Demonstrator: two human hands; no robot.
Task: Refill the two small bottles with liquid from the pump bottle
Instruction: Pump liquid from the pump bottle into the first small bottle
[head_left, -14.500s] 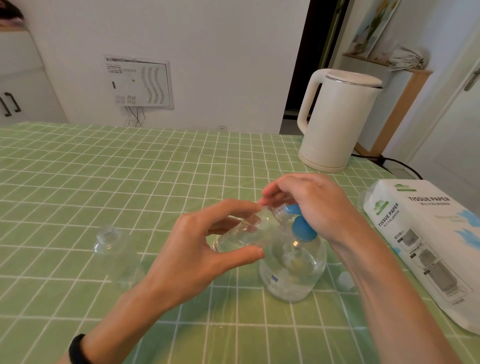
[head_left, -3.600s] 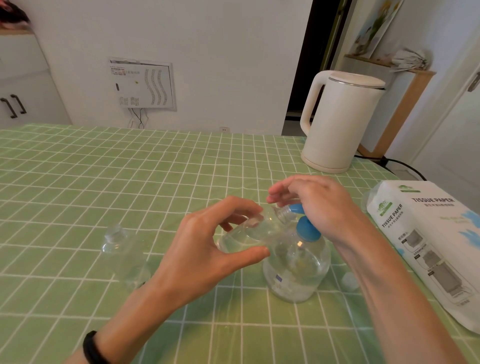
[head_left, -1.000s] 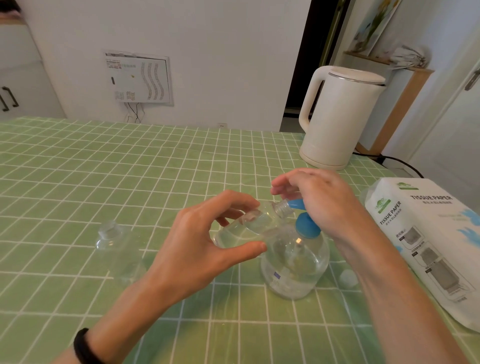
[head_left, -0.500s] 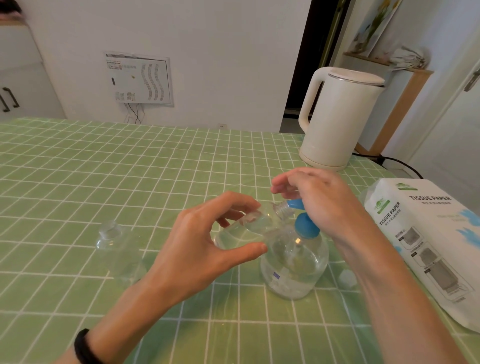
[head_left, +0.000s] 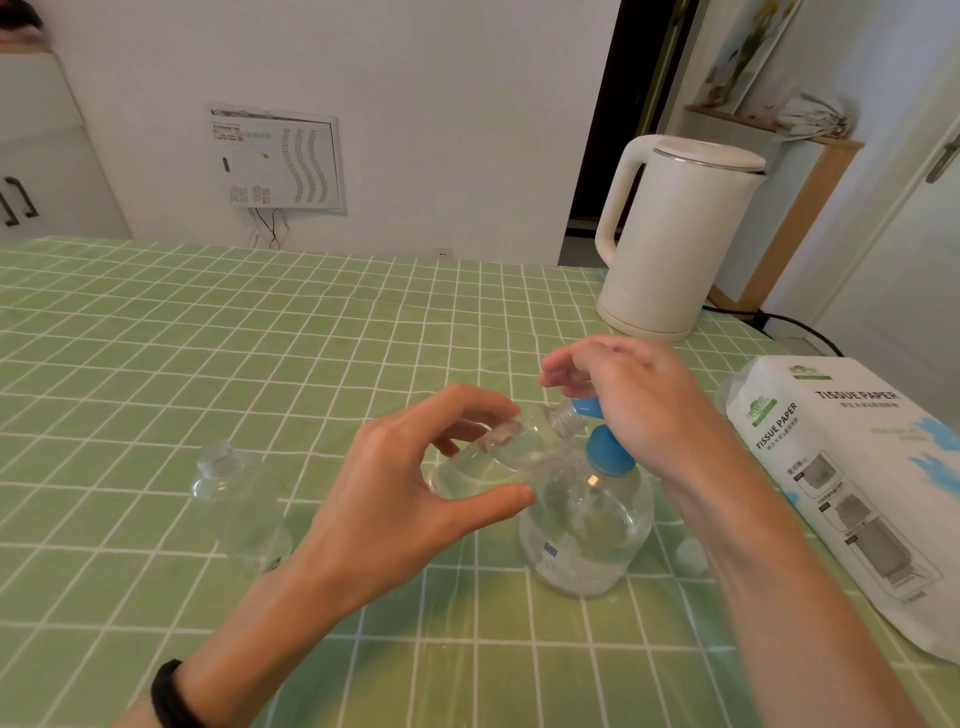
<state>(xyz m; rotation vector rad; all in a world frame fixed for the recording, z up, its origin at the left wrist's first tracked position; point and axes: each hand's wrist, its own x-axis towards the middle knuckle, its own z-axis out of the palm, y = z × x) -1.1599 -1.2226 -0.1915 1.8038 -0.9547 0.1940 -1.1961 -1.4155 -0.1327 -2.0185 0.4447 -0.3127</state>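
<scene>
A clear round pump bottle (head_left: 587, 525) with a blue pump head (head_left: 605, 452) stands on the green checked tablecloth (head_left: 260, 364). My left hand (head_left: 395, 499) grips a small clear bottle (head_left: 498, 452), tilted, its open threaded neck against the blue nozzle. My right hand (head_left: 634, 400) rests on top of the pump head, fingers curled over it. A second small clear bottle (head_left: 234, 509) stands upright to the left, apart from both hands. A small clear cap (head_left: 690, 555) lies right of the pump bottle.
A white electric kettle (head_left: 670, 239) stands at the back right with its cord trailing off the table. A pack of tissue paper (head_left: 852, 493) lies along the right edge. White cabinets and a wall panel are behind the table.
Almost nothing differs over the last second: both hands keep their places at the pump bottle, and the small bottle stays tilted at the nozzle.
</scene>
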